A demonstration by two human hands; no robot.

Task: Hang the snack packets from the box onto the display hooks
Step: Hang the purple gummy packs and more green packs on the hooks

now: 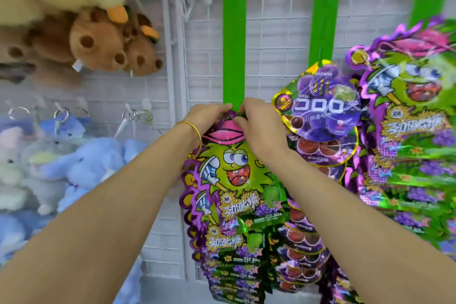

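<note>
Left hand point(209, 116), right hand point(259, 126) pinching packet point(237, 168) top, hook hidden

White wire grid point(271, 32) | upright green strips point(234, 44) on it | snack packets point(237, 180) hang stacked | plush toys point(98, 42) left

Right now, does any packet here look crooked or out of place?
Perhaps: the purple grape gummy packet on the middle green strip seems to stick out over the reddish packets beneath. The left grip and right grip pinch the green monster packet.
</note>
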